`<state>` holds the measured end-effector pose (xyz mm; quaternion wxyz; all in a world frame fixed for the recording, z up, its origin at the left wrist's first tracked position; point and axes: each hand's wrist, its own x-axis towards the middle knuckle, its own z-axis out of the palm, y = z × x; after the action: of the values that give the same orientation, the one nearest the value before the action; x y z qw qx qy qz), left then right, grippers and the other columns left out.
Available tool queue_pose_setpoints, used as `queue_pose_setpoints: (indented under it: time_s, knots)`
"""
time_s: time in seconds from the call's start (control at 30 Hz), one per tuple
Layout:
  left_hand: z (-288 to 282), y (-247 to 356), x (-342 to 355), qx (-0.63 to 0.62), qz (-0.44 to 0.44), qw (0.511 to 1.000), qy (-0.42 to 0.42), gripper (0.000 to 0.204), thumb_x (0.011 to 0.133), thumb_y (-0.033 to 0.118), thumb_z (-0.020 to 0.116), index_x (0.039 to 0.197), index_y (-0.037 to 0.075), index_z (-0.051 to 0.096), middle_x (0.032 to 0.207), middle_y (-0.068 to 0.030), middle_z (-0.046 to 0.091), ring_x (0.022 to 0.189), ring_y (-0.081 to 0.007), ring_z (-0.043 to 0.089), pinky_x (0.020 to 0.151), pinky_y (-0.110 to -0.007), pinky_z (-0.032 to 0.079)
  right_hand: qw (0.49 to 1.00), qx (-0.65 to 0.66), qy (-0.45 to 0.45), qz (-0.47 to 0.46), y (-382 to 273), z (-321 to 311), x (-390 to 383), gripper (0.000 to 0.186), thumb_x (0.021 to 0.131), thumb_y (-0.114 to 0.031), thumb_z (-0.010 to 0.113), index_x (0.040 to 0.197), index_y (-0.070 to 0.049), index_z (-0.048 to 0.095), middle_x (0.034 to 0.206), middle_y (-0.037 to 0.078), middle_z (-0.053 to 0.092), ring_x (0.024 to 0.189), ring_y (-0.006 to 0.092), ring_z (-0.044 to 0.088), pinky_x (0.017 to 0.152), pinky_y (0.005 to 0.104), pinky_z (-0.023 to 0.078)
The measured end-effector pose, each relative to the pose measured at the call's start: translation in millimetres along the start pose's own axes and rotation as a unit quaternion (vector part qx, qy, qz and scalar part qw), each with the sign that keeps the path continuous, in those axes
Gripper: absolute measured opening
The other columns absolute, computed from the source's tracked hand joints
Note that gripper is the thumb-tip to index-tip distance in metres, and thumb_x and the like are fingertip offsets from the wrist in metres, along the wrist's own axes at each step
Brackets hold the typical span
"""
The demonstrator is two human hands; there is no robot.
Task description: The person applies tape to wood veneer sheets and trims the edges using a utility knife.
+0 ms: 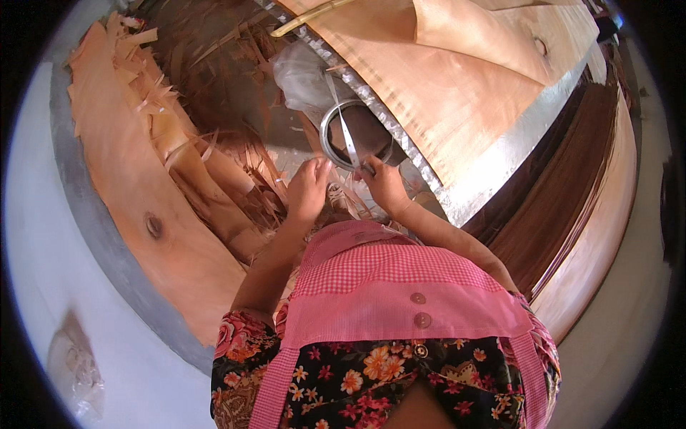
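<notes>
A narrow white strip [345, 132] with small dark marks runs down across a round, pale-rimmed ring [326, 136] beside the table edge. My right hand [386, 187] is closed at the strip's lower end, and a small dark piece shows at its fingertips. Left of it, my left hand [307, 189] has its fingers drawn together near the ring's lower rim. Whatever lies between those fingers is too small to make out. On the table to the right, thin wood veneer sheets [429, 93] overlap, with one corner folded over.
The table's worn metal edge [389, 118] slants past my right hand. A clear plastic bag [304, 79] hangs beyond the ring. Torn veneer scraps [229, 171] heap at left beside a long veneer sheet [136, 164]. At right stands a thick veneer stack [564, 186].
</notes>
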<state>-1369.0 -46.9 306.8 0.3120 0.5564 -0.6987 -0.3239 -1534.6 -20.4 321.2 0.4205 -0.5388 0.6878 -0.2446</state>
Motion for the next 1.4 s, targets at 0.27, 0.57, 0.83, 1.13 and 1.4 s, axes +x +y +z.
queue_pose_setpoints:
  time_s: [0.27,0.57,0.83,1.13,1.4]
  knots:
    - [11,-5,32,0.064,0.016,0.998,0.011,0.025,0.086,0.023,0.047,0.078,0.003,0.06,0.07,-0.008,0.061,0.06,-0.0206,0.059,0.053,-0.031,0.045,0.954,0.222,-0.027,0.201,26,9,-15,0.017,0.082,-0.013,0.054,0.086,0.004,0.053,0.061,0.008,0.058,0.048,0.0156,0.055,0.044,0.0289,0.045]
    - [-5,-4,12,-0.164,-0.164,0.943,-0.238,0.017,0.074,0.017,0.067,0.081,0.002,0.062,0.063,-0.0021,0.057,0.056,-0.008,0.051,0.051,-0.022,0.041,0.995,0.067,-0.074,0.032,29,-5,-22,0.034,0.079,-0.019,0.055,0.11,-0.006,0.053,0.073,0.02,0.06,0.065,0.029,0.06,0.061,0.0358,0.046]
    - [72,-50,62,-0.071,-0.148,0.957,-0.238,0.011,0.074,0.013,0.062,0.07,0.003,0.058,0.061,-0.0072,0.06,0.054,-0.017,0.058,0.047,-0.03,0.044,0.913,-0.404,0.004,-0.056,19,-4,-19,0.061,0.076,-0.001,0.042,0.133,-0.003,0.019,0.142,0.012,0.01,0.128,0.0301,0.018,0.1,0.045,0.025]
    - [-52,14,124,0.328,-0.026,0.939,-0.101,0.013,0.078,0.014,0.047,0.076,0.006,0.057,0.073,-0.0192,0.058,0.071,-0.0373,0.057,0.06,-0.044,0.044,0.77,-0.596,-0.185,-0.137,28,3,7,0.074,0.081,-0.038,0.044,0.135,-0.003,0.008,0.141,0.016,0.006,0.131,0.0295,0.005,0.105,0.0485,0.004]
    - [-146,43,75,0.072,-0.019,0.99,0.117,0.014,0.083,0.013,0.046,0.089,0.003,0.052,0.074,-0.0126,0.056,0.068,-0.0213,0.058,0.059,-0.03,0.047,0.95,-0.212,-0.068,-0.218,20,-20,-1,0.048,0.083,-0.012,0.042,0.129,-0.005,0.03,0.137,0.014,0.025,0.126,0.0292,0.025,0.103,0.0356,0.023]
